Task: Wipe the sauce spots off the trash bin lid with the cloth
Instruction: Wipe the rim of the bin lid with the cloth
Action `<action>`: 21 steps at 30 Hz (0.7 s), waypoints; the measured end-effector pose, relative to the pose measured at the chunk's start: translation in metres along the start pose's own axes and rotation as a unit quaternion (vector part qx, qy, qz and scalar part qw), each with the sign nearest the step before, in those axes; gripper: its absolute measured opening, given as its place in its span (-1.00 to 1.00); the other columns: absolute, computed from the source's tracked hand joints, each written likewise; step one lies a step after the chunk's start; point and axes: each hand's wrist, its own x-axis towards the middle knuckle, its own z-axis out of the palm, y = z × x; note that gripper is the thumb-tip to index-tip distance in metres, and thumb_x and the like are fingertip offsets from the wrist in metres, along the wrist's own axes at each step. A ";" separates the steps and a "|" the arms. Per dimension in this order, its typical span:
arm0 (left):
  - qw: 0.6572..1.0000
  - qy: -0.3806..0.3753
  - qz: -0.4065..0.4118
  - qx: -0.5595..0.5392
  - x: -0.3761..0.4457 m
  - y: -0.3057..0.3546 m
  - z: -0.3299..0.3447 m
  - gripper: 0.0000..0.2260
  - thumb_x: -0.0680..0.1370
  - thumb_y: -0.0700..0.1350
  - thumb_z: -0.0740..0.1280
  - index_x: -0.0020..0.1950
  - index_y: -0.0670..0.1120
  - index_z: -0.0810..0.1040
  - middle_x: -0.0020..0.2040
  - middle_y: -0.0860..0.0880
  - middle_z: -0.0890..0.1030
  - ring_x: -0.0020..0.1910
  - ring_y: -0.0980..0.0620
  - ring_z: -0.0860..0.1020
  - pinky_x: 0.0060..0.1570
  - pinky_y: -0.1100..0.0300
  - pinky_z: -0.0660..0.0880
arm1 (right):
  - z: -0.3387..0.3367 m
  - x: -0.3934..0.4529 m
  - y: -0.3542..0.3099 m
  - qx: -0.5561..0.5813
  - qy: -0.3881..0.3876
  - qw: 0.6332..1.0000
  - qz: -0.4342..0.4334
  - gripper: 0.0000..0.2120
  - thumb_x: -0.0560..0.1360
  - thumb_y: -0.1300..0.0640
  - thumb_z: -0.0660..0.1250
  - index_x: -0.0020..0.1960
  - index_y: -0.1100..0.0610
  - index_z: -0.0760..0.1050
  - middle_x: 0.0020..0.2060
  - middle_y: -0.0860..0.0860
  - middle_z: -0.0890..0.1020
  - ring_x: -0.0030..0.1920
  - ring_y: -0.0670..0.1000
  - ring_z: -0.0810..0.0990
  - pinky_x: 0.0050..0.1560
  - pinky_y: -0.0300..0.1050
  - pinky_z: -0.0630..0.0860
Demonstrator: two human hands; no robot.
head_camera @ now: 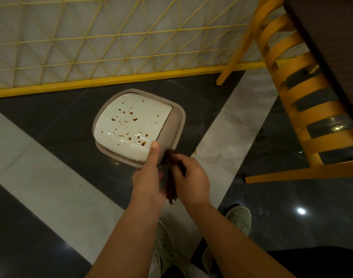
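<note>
A beige trash bin stands on the floor with a white lid [115, 125] seen from above. Several brown sauce spots [134, 119] are scattered over the lid. A dark brown cloth [171, 187] hangs bunched between my two hands, just in front of the bin's near right corner. My left hand [149, 173] holds the cloth from the left, its thumb stretched up onto the lid's near edge. My right hand [191, 177] grips the cloth from the right with curled fingers.
A yellow wire-grid partition [111, 47] with a yellow base rail runs behind the bin. A yellow slatted chair [292, 91] stands at the right beside a dark table edge [332, 47]. My light shoes [239, 217] rest on the dark and pale floor tiles.
</note>
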 end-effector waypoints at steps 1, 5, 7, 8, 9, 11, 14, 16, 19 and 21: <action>1.000 -0.021 -0.015 -0.018 -0.002 -0.001 0.001 -0.46 0.41 0.17 0.43 0.30 -0.05 0.44 0.20 -0.16 0.60 0.15 -0.13 0.57 0.24 -0.21 0.43 | -0.003 0.005 0.000 0.005 0.009 1.000 0.001 -0.73 0.56 0.09 0.25 0.24 -0.09 0.49 0.06 -0.12 0.57 -0.04 -0.17 0.52 0.02 -0.34 0.45; 0.997 -0.057 -0.039 -0.041 0.004 0.000 -0.006 -0.58 0.49 0.03 0.40 0.30 -0.06 0.46 0.28 -0.15 0.52 0.29 -0.10 0.47 0.29 -0.32 0.32 | -0.017 0.033 0.005 0.017 0.040 0.999 0.014 -0.74 0.54 -0.01 0.24 0.22 -0.16 0.49 0.03 -0.11 0.59 -0.01 -0.12 0.56 0.05 -0.10 0.55; 0.997 -0.048 -0.043 -0.053 0.011 -0.001 -0.011 -0.56 0.51 -0.15 0.35 0.39 -0.13 0.43 0.35 -0.17 0.48 0.35 -0.13 0.42 0.28 -0.27 0.35 | -0.023 0.045 0.006 0.017 0.042 0.998 0.036 -0.74 0.54 -0.06 0.23 0.22 -0.19 0.46 0.03 -0.14 0.58 -0.01 -0.13 0.57 0.05 -0.05 0.57; 0.997 -0.036 -0.042 -0.060 0.015 -0.002 -0.013 -0.55 0.52 -0.23 0.32 0.41 -0.15 0.43 0.36 -0.18 0.48 0.36 -0.13 0.42 0.25 -0.21 0.38 | -0.026 0.049 0.005 0.020 0.037 0.998 0.041 -0.74 0.54 -0.07 0.22 0.23 -0.20 0.45 0.03 -0.14 0.58 -0.01 -0.13 0.57 0.06 -0.04 0.57; 0.997 -0.021 -0.040 -0.067 0.018 -0.003 -0.015 -0.56 0.53 -0.28 0.30 0.42 -0.16 0.42 0.35 -0.18 0.49 0.36 -0.12 0.42 0.22 -0.15 0.40 | -0.027 0.053 0.003 0.023 0.030 0.999 0.038 -0.74 0.54 -0.08 0.22 0.22 -0.20 0.45 0.03 -0.13 0.58 -0.01 -0.13 0.57 0.06 -0.03 0.57; 0.996 0.000 -0.035 -0.081 0.022 -0.008 -0.015 -0.60 0.58 -0.29 0.26 0.43 -0.16 0.41 0.34 -0.17 0.50 0.35 -0.10 0.44 0.23 -0.06 0.40 | -0.026 0.059 -0.005 0.031 0.016 0.999 0.017 -0.75 0.53 -0.09 0.22 0.20 -0.19 0.47 0.01 -0.12 0.59 -0.02 -0.13 0.57 0.03 -0.04 0.57; 0.993 0.003 -0.036 -0.111 0.028 -0.012 -0.015 -0.64 0.62 -0.25 0.22 0.43 -0.19 0.40 0.31 -0.20 0.52 0.31 -0.12 0.48 0.30 0.02 0.39 | -0.018 0.062 -0.015 0.035 -0.001 0.999 -0.002 -0.78 0.54 -0.07 0.23 0.17 -0.17 0.51 -0.02 -0.09 0.60 -0.05 -0.12 0.57 -0.02 -0.12 0.56; 0.991 0.014 -0.035 -0.127 0.033 -0.012 -0.018 -0.65 0.63 -0.25 0.21 0.42 -0.21 0.40 0.29 -0.22 0.54 0.25 -0.11 0.52 0.26 0.06 0.43 | -0.011 0.054 -0.015 0.019 -0.011 1.000 -0.002 -0.79 0.55 -0.02 0.23 0.16 -0.10 0.53 -0.04 -0.05 0.60 -0.09 -0.09 0.57 -0.05 -0.12 0.56; 0.991 0.034 -0.024 -0.127 0.039 -0.013 -0.026 -0.72 0.62 -0.24 0.23 0.32 -0.21 0.47 0.16 -0.22 0.61 0.09 -0.07 0.60 0.13 0.10 0.51 | -0.003 0.027 -0.007 -0.032 -0.027 0.999 -0.025 -0.77 0.56 0.04 0.23 0.19 0.00 0.53 -0.03 -0.02 0.58 -0.09 -0.06 0.56 -0.03 -0.12 0.56; 0.992 0.030 -0.015 -0.123 0.041 -0.015 -0.030 -0.77 0.61 -0.23 0.24 0.26 -0.19 0.51 0.12 -0.21 0.63 0.03 -0.05 0.63 -0.02 0.13 0.54 | -0.003 0.018 -0.003 -0.042 -0.035 0.998 -0.034 -0.76 0.56 0.06 0.24 0.21 0.01 0.53 -0.01 -0.02 0.57 -0.09 -0.06 0.56 -0.01 -0.16 0.54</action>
